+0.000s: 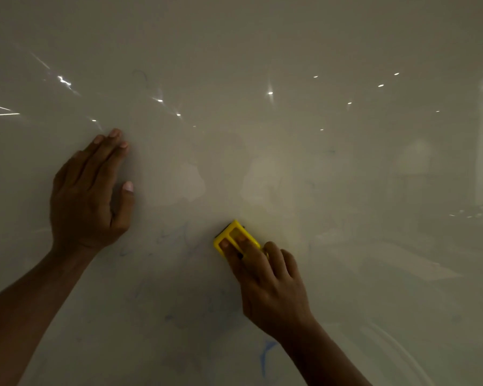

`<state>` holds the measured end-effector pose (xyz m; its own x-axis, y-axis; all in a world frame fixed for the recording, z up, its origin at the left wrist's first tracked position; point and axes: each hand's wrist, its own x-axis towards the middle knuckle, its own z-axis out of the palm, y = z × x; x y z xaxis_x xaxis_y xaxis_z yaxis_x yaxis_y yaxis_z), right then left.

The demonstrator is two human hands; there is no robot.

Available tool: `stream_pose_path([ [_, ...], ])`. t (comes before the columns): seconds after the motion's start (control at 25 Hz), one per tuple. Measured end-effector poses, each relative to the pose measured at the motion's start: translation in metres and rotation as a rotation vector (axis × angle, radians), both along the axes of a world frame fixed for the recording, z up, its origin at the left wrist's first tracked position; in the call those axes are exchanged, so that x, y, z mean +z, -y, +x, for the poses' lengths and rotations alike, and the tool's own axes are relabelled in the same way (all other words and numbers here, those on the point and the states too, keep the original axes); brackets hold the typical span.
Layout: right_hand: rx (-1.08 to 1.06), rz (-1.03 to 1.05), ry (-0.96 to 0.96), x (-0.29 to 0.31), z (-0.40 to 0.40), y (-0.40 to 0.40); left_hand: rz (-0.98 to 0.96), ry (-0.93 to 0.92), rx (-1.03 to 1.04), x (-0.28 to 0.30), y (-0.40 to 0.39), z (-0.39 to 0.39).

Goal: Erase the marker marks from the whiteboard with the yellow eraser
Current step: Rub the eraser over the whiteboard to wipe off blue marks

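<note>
A glossy whiteboard fills the whole view. My right hand presses the yellow eraser against the board near the centre, fingertips resting in its two slots. My left hand lies flat on the board to the left, fingers together and pointing up, holding nothing. Faint smeared blue-grey marker marks show between the hands and below the eraser. A clearer blue marker stroke sits by my right wrist near the bottom edge.
Bright ceiling-light reflections dot the upper board, and a dim room reflection shows at the right. Another faint dark mark sits high up on the left.
</note>
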<state>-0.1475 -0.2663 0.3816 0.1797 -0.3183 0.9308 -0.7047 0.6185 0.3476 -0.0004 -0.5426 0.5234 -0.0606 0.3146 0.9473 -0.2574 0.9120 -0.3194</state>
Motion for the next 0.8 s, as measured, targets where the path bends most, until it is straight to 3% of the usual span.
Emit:
stream_pose_path([
  [0.44,0.019,-0.024,0.025,-0.019,-0.017,-0.007,-0.031,-0.009,-0.030,0.003,0.006,-0.003],
  [0.56,-0.026,0.028,-0.050,-0.007,-0.025,-0.018,-0.031,-0.044,-0.020,0.004,0.004,-0.004],
  [0.64,-0.036,-0.063,-0.048,0.011,-0.035,-0.030,-0.032,-0.050,-0.019,0.004,0.003,-0.003],
  [0.72,0.037,-0.264,0.077,0.023,-0.036,-0.031,-0.034,-0.047,-0.014,0.004,0.002,-0.003],
  [0.8,0.064,-0.139,0.001,0.016,-0.025,-0.015,-0.026,-0.042,-0.016,0.002,0.002,-0.002],
])
